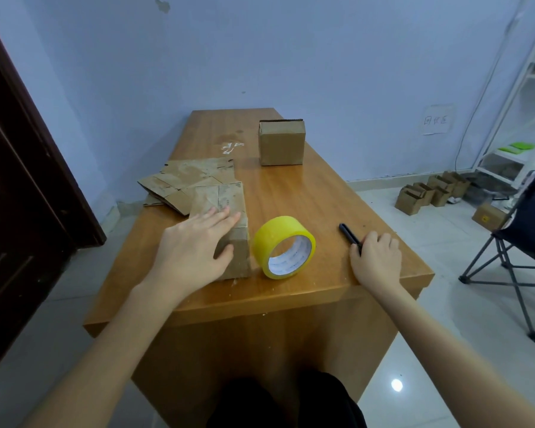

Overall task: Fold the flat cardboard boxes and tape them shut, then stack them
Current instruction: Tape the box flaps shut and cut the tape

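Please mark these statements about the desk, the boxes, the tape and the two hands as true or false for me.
1. The tape roll lies flat on its side. False: it stands on its edge on the desk, its hole facing the camera.
2. The left hand rests with straight fingers on a flat box. True.
3. The right hand is lifting the tape. False: it curls round one end of a black cutter lying on the desk.
4. A folded box stands at the far end of the desk. True.
5. More flat cardboard lies beyond the left hand. True.
6. The tape is blue. False: it is yellow.
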Demonstrator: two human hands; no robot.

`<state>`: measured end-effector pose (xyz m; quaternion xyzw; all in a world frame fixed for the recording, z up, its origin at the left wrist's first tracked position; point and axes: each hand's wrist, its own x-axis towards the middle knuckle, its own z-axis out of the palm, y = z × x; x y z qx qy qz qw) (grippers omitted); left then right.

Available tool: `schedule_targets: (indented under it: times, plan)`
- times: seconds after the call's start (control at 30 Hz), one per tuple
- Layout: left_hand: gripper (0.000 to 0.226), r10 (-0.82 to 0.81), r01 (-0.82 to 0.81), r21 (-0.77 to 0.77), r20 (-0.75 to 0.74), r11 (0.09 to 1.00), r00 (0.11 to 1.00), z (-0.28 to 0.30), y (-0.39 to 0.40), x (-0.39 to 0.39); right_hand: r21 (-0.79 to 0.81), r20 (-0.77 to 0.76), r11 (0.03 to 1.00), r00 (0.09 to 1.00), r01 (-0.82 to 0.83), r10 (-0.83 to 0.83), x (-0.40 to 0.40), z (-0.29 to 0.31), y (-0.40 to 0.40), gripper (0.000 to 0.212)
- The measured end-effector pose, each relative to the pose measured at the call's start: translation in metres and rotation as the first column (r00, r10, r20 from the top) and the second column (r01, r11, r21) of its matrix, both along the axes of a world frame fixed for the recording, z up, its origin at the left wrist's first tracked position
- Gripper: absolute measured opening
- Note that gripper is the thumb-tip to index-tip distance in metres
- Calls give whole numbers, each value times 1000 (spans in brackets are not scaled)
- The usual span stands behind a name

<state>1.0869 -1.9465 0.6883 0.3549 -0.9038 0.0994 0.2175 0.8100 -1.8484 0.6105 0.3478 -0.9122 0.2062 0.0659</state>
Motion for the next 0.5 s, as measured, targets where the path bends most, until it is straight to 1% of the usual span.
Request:
schedule_targets:
  times: [0.1, 0.13, 0.17, 0.2, 0.23, 0.27, 0.3, 0.33, 0.37, 0.4, 0.43, 0.5]
  plan:
    - [53, 3, -3, -8, -24, 1000, 1000, 0, 1, 1, 118, -11, 993, 1000, 16, -15, 2, 9, -1, 30]
    - [52, 1, -2, -9, -29, 1000, 1000, 0, 1, 0, 122, -23, 993, 1000, 1, 2, 4, 14, -2, 33]
    - [52, 2, -2, -9, -29, 1000, 1000, 0, 1, 0, 71, -40, 997, 998, -43, 45, 7, 22, -3, 36]
    - [52, 6, -6, -7, -21, 1000, 1000, 0, 0, 0, -28, -55, 992, 991, -124, 122, 12, 34, -6, 39]
    - [53, 11, -11, -7, -12, 1000, 1000, -1, 0, 0, -133, -68, 963, 972, -234, 227, 20, 48, -10, 42]
    - [53, 11, -11, -12, -12, 1000, 1000, 0, 0, 0, -195, -81, 913, 933, -359, 350, 29, 64, -16, 43]
    - [53, 8, -8, -16, -16, 1000, 1000, 0, 0, 0, -209, -91, 848, 873, -487, 479, 41, 82, -22, 42]
    - [53, 4, -5, -12, -17, 1000, 1000, 0, 1, 1, -181, -86, 780, 800, -599, 594, 53, 99, -29, 39]
    - [53, 2, -2, -6, -14, 1000, 1000, 1, 2, 1, -113, -55, 720, 728, -685, 684, 65, 115, -38, 35]
    - [53, 0, 0, 1, -8, 1000, 1000, 1, 2, 1, -5, 4, 671, 671, -742, 742, 76, 127, -48, 32]
    - [54, 3, -3, 8, 0, 1000, 1000, 2, 2, 0, 134, 84, 627, 639, -768, 765, 87, 136, -58, 32]
    - [54, 8, -8, 9, 20, 1000, 1000, 3, 3, 0, 395, 259, 532, 647, -749, 717, 98, 144, -76, 33]
